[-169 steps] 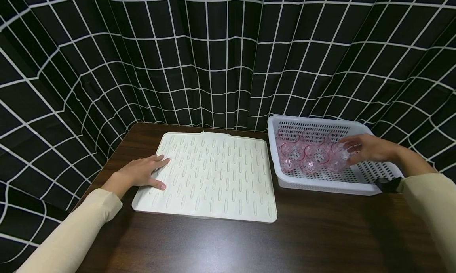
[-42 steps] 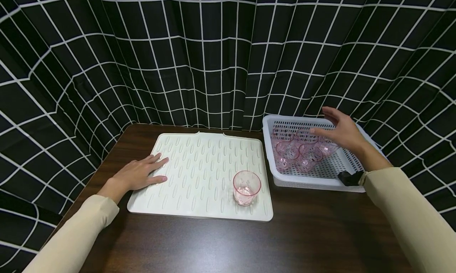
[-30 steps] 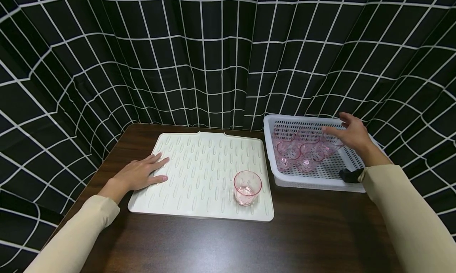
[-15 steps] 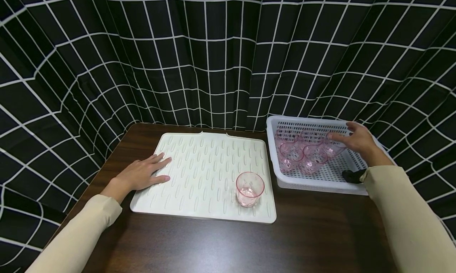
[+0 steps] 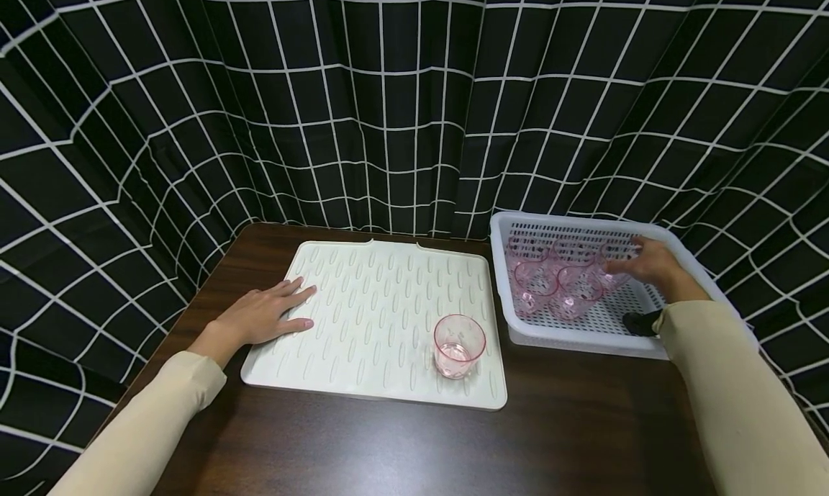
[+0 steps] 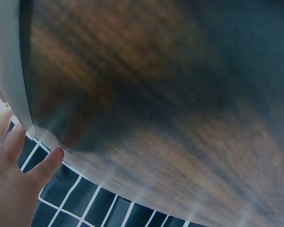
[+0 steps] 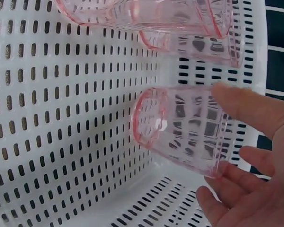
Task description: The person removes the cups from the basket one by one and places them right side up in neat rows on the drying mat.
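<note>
A white drying mat (image 5: 369,316) with raised oval ridges lies on the table. My left hand (image 5: 259,316) rests on its left edge, fingers spread. One clear pink tumbler (image 5: 456,352) stands upright near the mat's front right corner. My right hand (image 5: 660,265) is inside the white basket (image 5: 589,342). In the right wrist view, its thumb and fingers pinch the rim of another pink tumbler (image 7: 182,130) from opposite sides. Several more pink tumblers (image 5: 536,283) stand grouped in the basket's left part. The left wrist view shows mostly blurred table and part of the left hand.
The dark wooden table (image 5: 363,445) extends in front of mat and basket. A black curtain (image 5: 401,107) with a white grid hangs close behind. Beneath the right cuff, a black object (image 5: 640,323) sits over the basket's front rim.
One tumbler has gone from basket to mat since the oldest frame. Lately my right hand has lowered into the basket and closed its thumb and fingers on a tumbler's rim. The left hand stays.
</note>
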Demonstrator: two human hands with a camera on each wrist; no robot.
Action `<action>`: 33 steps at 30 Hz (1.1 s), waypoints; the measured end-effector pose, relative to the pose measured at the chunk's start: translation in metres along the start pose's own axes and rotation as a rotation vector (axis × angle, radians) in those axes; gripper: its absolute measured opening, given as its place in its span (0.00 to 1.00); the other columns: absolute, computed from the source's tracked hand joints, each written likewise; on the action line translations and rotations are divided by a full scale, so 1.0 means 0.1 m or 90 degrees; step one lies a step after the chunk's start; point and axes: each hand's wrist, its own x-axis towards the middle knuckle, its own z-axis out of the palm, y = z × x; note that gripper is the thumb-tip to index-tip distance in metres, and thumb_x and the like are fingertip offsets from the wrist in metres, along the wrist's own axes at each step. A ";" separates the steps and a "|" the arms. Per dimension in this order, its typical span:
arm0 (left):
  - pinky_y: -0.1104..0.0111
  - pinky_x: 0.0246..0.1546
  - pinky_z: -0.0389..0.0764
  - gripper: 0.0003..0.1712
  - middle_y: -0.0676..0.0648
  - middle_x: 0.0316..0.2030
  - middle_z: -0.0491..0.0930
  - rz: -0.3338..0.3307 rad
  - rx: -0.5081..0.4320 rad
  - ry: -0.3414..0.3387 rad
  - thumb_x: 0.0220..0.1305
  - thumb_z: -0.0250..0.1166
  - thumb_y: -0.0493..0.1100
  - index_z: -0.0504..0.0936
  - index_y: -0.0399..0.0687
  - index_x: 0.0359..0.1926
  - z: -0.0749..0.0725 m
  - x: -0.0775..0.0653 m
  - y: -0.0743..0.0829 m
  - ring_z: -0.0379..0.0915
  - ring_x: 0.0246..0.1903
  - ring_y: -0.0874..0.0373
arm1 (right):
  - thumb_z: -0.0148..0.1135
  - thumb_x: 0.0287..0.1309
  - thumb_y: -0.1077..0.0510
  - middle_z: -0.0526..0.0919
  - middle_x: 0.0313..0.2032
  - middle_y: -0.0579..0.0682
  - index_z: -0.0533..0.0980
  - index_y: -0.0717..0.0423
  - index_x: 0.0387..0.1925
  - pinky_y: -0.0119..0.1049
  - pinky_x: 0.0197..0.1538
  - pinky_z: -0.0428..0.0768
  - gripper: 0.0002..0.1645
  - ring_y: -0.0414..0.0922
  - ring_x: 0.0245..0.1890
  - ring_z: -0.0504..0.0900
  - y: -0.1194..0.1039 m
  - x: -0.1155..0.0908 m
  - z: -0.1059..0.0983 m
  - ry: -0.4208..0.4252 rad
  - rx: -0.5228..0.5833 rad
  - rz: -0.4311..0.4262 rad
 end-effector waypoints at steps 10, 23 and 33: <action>0.34 0.63 0.58 0.45 0.37 0.75 0.55 0.007 -0.002 0.002 0.68 0.52 0.72 0.60 0.52 0.76 -0.01 0.01 0.03 0.52 0.72 0.36 | 0.68 0.61 0.50 0.52 0.68 0.80 0.45 0.76 0.72 0.70 0.64 0.60 0.57 0.77 0.65 0.56 -0.04 -0.11 -0.13 0.021 -0.038 0.004; 0.33 0.64 0.57 0.45 0.37 0.76 0.53 0.002 -0.007 -0.002 0.68 0.52 0.71 0.58 0.53 0.77 -0.02 -0.01 0.00 0.50 0.73 0.36 | 0.61 0.59 0.29 0.60 0.65 0.78 0.50 0.71 0.74 0.66 0.62 0.67 0.63 0.72 0.61 0.64 -0.16 -0.31 -0.32 0.130 -0.014 -0.071; 0.34 0.64 0.57 0.45 0.37 0.75 0.54 0.002 -0.015 0.006 0.68 0.53 0.71 0.60 0.53 0.76 0.01 0.00 -0.01 0.51 0.73 0.36 | 0.61 0.58 0.30 0.64 0.65 0.75 0.53 0.68 0.74 0.63 0.61 0.70 0.60 0.66 0.60 0.66 -0.35 -0.42 -0.23 0.198 0.007 -0.150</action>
